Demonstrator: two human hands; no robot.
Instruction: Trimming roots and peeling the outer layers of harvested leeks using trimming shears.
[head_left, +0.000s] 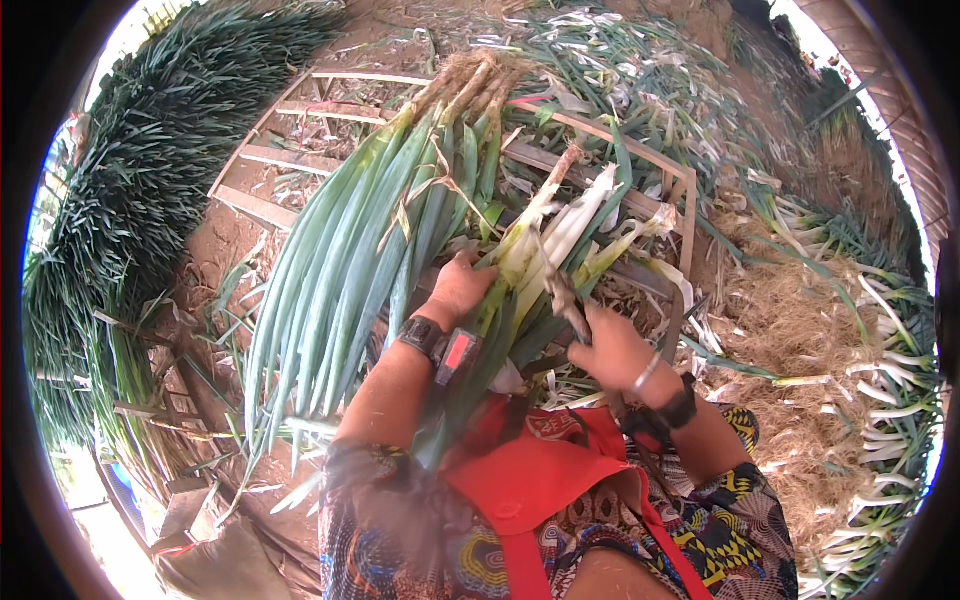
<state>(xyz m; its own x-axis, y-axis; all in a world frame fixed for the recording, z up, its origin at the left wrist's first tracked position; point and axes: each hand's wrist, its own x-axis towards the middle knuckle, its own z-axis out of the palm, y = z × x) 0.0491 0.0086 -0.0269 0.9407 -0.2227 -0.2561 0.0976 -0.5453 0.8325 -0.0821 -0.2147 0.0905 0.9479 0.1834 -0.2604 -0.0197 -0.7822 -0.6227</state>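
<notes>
My left hand (460, 290) is closed round the leafy part of a large green onion (522, 250), whose rooted end points up and away from me. My right hand (612, 348) grips a knife (566, 302); its thin blade lies against the onion's pale stem, partly smeared by motion. A loosened white stalk (585, 215) sits just right of the blade. To the left of my left hand, a bundle of untrimmed green onions (350, 250) lies with roots at the far end and long leaves toward me.
A wooden slatted frame (290, 160) supports the bundle. Peeled leaves (640, 80) litter the ground beyond. A thick heap of green onions (160, 110) stands at the left. Trimmed onions with shaggy roots (800, 370) are piled at the right. A red apron (540, 480) covers my lap.
</notes>
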